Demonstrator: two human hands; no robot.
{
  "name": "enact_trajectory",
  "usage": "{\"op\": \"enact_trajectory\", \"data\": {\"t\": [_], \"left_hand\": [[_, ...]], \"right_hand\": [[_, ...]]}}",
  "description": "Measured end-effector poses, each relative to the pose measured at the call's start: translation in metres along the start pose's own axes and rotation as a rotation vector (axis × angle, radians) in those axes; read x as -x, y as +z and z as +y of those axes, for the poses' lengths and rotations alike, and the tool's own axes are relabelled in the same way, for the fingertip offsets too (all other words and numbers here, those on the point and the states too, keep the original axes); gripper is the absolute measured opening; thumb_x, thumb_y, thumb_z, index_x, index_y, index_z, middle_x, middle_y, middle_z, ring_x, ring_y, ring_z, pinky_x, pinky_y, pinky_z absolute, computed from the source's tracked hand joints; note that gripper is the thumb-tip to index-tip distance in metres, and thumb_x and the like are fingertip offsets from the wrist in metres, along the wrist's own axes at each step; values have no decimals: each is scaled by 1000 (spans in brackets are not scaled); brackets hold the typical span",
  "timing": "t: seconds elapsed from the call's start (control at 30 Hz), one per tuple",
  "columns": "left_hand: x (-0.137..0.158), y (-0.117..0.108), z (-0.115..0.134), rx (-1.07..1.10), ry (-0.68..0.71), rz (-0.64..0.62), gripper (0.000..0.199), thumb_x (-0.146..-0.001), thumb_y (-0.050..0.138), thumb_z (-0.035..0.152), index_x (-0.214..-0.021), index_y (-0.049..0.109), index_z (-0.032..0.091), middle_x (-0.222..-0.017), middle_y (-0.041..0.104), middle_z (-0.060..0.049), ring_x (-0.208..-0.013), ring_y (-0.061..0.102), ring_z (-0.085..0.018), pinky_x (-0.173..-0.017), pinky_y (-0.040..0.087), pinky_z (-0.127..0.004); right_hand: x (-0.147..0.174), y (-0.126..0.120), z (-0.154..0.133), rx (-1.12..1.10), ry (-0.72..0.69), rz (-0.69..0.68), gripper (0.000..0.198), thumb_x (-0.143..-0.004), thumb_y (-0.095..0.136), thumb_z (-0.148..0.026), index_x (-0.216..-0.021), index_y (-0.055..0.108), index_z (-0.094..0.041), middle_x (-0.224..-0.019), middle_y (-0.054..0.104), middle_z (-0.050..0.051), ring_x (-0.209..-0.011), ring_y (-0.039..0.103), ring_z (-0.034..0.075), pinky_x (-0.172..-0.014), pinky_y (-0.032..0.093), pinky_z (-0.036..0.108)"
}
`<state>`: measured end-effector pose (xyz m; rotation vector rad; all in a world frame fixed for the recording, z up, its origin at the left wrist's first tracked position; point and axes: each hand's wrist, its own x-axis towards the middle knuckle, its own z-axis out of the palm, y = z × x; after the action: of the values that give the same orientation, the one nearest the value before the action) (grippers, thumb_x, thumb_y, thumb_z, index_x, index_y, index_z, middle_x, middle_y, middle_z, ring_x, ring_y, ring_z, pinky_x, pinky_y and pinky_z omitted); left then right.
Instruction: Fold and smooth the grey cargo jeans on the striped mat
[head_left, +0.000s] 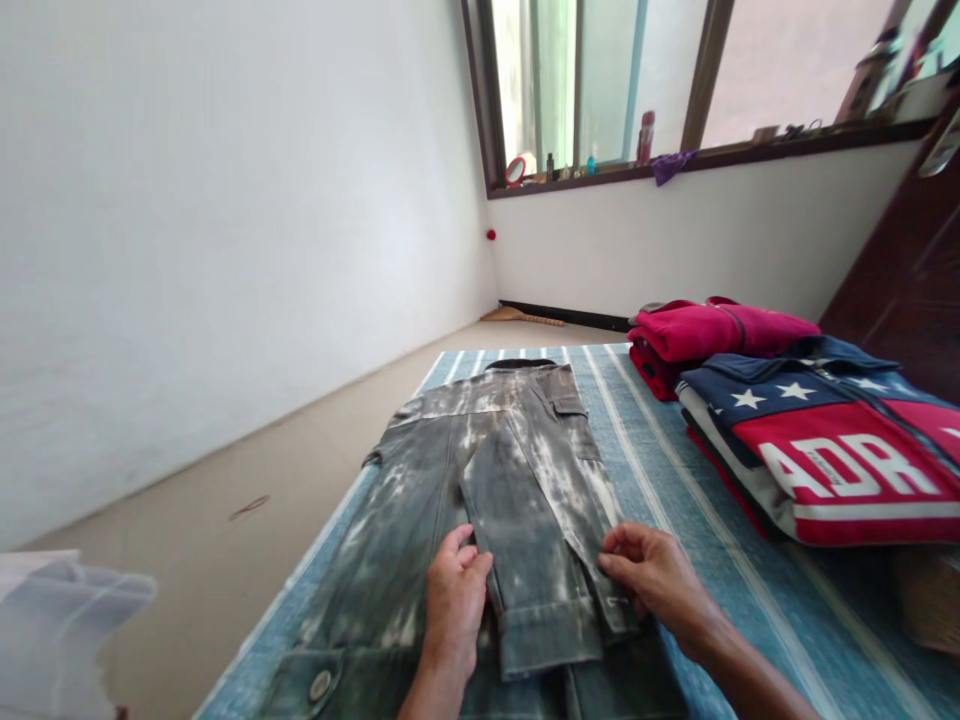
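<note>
Jacket of mottled grey-and-white fabric [397, 520] lies on blue white-striped cloth [720, 610]; my right hand [654, 572] pinches its edge, left hand [456, 605] beside folded sleeve [525, 535], grip there I cannot tell.

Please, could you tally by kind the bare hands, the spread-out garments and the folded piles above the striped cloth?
Hands: 2 (left hand, right hand)
Spread-out garments: 1 (grey mottled jacket)
Folded piles: 2 (farther pink pile, nearer navy-and-red pile)
Total: 5

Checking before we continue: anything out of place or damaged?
A thin loop lies stray on the floor, left of the striped cloth, as if dropped. The jacket shows no obvious damage.
</note>
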<state>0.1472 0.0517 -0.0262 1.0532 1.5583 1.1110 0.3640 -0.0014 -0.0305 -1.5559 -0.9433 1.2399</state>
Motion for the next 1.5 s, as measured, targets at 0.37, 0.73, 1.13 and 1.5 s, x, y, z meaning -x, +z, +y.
{"op": "enact_trajectory", "data": {"t": [0.37,0.73,1.13,1.5], "left_hand": [[-19,-8,15,-820,272,17,35,-81,59,21,-115,62,13,-89,71,-7,-86,68,-22,-81,49,-32],[-11,7,16,-1187,483,-19,31,-85,55,10,-116,60,12,-107,64,-12,-94,66,-22,-82,52,-32],[-32,33,21,-1204,822,-78,38,-89,49,23,-124,61,12,-142,51,-18,-134,46,-29,-108,42,-44],[-114,51,32,-1387,548,-265,63,-96,39,46,-148,35,9,-157,22,-13,-147,18,-26,-119,17,-50]], "right_hand": [[-7,-7,5,198,-19,-74,16,-73,58,-33,-78,59,-18,-51,48,-8,-34,43,9,-29,31,19],[-3,-9,-7,267,40,-117,6,-79,56,-23,-81,59,-18,-51,46,-9,-35,45,10,-32,32,20],[-71,11,-83,954,-395,43,20,-90,52,-33,-92,69,-22,-79,71,3,-76,64,18,-63,35,26],[-244,95,-87,1160,-559,107,23,-94,48,-27,-112,59,-16,-125,56,15,-120,47,27,-99,36,36]]}}
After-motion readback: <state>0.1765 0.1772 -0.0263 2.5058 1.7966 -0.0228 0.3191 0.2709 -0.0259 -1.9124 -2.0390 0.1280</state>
